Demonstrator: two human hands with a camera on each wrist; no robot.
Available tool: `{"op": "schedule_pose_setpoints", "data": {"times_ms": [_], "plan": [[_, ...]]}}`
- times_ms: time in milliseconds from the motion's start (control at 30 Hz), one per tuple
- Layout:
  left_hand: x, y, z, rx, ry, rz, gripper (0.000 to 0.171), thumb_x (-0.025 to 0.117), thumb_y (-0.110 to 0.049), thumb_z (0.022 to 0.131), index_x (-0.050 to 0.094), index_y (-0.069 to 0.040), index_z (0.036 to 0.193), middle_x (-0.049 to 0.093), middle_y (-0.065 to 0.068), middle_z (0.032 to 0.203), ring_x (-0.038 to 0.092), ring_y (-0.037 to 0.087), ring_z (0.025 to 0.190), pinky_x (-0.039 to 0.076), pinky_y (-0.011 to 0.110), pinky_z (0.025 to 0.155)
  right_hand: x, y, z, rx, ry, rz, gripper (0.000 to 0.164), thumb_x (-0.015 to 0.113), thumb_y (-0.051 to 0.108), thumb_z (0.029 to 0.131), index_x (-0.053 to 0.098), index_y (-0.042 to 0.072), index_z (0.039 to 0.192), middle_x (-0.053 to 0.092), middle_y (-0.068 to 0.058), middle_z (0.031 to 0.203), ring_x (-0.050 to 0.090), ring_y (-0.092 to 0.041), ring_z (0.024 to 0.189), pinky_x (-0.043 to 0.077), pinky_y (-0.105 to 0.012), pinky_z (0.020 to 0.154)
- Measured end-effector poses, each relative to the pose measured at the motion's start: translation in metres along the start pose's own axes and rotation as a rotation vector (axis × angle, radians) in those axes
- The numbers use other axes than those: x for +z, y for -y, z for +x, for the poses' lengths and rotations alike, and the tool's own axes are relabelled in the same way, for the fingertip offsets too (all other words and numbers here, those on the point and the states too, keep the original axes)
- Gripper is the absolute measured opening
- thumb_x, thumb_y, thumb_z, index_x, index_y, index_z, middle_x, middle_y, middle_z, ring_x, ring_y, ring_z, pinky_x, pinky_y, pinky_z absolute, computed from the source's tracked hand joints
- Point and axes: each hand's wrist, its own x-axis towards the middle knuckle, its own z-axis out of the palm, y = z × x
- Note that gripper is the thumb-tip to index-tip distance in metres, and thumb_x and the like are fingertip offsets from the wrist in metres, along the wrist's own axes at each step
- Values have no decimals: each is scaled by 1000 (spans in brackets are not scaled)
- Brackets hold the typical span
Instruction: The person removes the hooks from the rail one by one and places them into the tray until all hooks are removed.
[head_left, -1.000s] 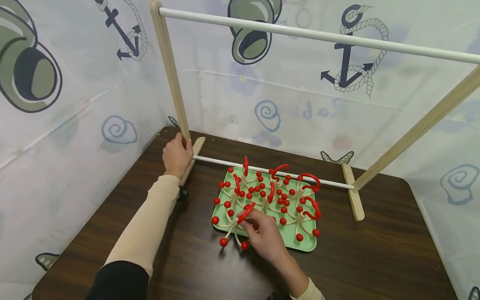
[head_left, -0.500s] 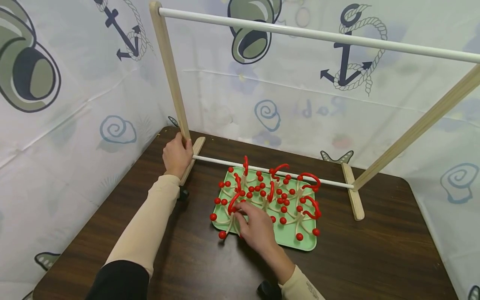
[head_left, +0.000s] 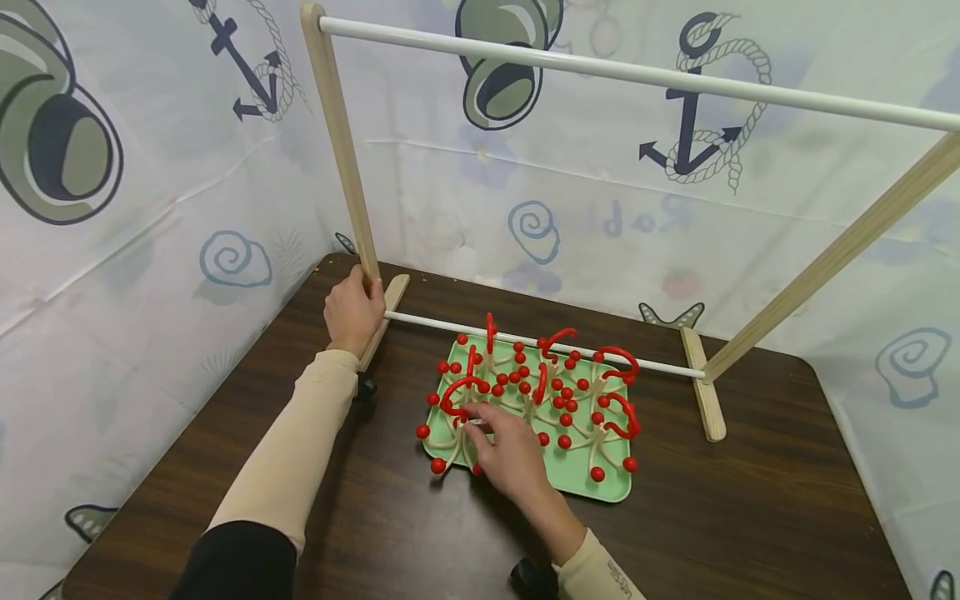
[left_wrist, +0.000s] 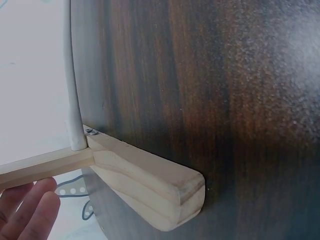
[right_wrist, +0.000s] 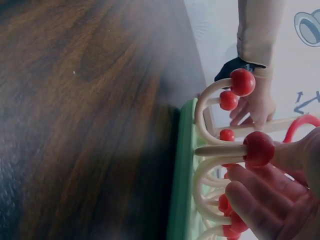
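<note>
My right hand [head_left: 513, 454] pinches the upper part of a cream-coloured, many-armed hanger [head_left: 460, 440] with red ball tips and a red hook [head_left: 448, 392]. This hanger is over the near left corner of a green tray [head_left: 592, 490]. Several similar hangers with red hooks stand on the tray behind it. At the left, my left hand [head_left: 352, 312] holds the lower end of a wooden post [head_left: 341, 150], just above its wooden foot [left_wrist: 145, 180]. In the left wrist view the fingertips [left_wrist: 47, 210] lie against the post. The right thumb's contact is partly hidden in the right wrist view.
A white upper rod [head_left: 637, 71] spans the wooden frame above the tray. The white lower rod [head_left: 435, 321] runs behind the tray, near the rear hooks. A second post [head_left: 832, 258] and foot [head_left: 703, 383] stand at the right. Printed cloth surrounds the dark table [head_left: 712, 517].
The right hand has moved the hanger slightly left and away from me, onto the tray's corner, and its red hook has turned leftward. The left hand has stayed on the post.
</note>
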Motion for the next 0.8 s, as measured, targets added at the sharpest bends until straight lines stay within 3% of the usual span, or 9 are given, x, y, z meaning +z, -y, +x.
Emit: {"op": "schedule_pose_setpoints", "data": {"times_ms": [200,400,500,667,800], "plan": [[1,1,1,11,6,-3,25,56,-28,96,59,-4,100,67,20,85,64,48,80,46,59,66,-8,4,-7,23,9,33,38,68,22,93,65,14,129,66,4,125,68,-10,99,52,-39,85],[-1,4,1,-6,23,-8,25,56,-29,96,58,-4,100,67,20,86,63,48,80,46,59,66,-27,13,-19,47,3,60,41,69,24,93,62,19,133,65,6,126,67,-13,104,54,-29,75],[-3,7,1,2,41,-15,24,56,-26,96,58,-3,102,66,21,88,63,48,82,46,59,68,-40,15,-27,19,-12,88,39,70,22,92,64,18,130,66,6,123,67,-13,103,54,-27,71],[-9,13,-6,44,54,-86,25,61,-17,94,60,0,112,66,21,93,63,42,85,46,56,74,-67,11,-39,-46,-101,118,33,72,17,90,69,19,123,69,11,114,66,-6,98,55,-26,69],[-15,19,-19,82,17,-126,33,63,-14,92,56,1,121,60,19,97,58,37,84,44,53,75,-97,1,-45,-119,-212,92,31,73,11,89,70,17,119,70,9,108,68,-5,90,55,-27,67]]}}
